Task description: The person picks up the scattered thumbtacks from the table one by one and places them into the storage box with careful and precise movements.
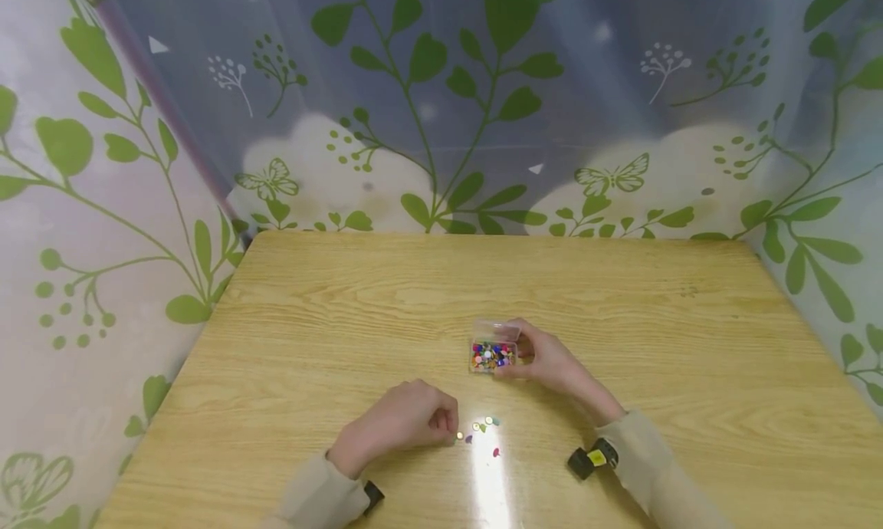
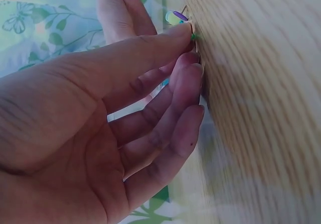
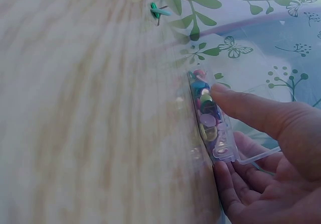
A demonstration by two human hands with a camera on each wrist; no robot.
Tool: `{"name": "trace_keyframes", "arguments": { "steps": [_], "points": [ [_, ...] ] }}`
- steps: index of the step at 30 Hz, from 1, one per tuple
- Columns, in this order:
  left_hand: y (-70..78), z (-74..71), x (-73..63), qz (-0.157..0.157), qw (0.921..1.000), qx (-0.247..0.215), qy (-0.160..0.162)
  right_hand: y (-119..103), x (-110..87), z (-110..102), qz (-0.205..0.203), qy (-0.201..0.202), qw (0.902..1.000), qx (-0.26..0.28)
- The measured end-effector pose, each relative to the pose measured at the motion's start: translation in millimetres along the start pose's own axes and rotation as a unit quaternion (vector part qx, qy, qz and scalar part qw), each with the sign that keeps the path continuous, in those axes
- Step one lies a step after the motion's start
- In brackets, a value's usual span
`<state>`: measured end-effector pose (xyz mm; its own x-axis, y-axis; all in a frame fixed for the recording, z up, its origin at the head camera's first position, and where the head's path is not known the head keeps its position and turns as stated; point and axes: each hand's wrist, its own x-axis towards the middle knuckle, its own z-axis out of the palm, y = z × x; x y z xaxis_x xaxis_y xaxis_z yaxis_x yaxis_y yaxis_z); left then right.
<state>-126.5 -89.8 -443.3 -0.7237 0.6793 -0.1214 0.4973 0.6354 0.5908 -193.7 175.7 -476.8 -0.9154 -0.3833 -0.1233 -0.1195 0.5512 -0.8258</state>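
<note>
My right hand (image 1: 552, 360) grips a small clear plastic box (image 1: 471, 358) by its right side, thumb at the near edge and fingers behind. Its hinged lid (image 1: 497, 330) stands raised at the back. Many colourful thumbtacks (image 3: 207, 119) fill the box, which sits on the wooden table. Nearer the body, my left hand (image 1: 414, 415) is lowered to the tabletop, thumb and index finger brought together. A green thumbtack (image 2: 194, 36) shows at those fingertips, mostly covered by the thumb. The other fingers of that hand are loosely bent.
Several loose thumbtacks (image 1: 489, 421) lie on the table just right of the left hand, with a red thumbtack (image 1: 497, 452) closest to the body. The wooden table (image 1: 345, 307) reaches back to a leaf-patterned curtain (image 1: 441, 130). Light reflects off the tabletop near the front.
</note>
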Motion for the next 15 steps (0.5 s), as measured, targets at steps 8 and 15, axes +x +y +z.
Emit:
{"name": "trace_keyframes", "arguments": {
  "steps": [8,15],
  "points": [
    [0.7,-1.9,-0.9,0.001,0.9996,0.013,0.023,-1.3,-1.3,0.3,0.009,0.0,0.9999,0.007],
    [-4.3,-5.5,5.3,-0.034,0.9953,0.021,0.089,-1.9,-1.3,0.1,0.007,0.003,1.0,0.005]
  ]
}}
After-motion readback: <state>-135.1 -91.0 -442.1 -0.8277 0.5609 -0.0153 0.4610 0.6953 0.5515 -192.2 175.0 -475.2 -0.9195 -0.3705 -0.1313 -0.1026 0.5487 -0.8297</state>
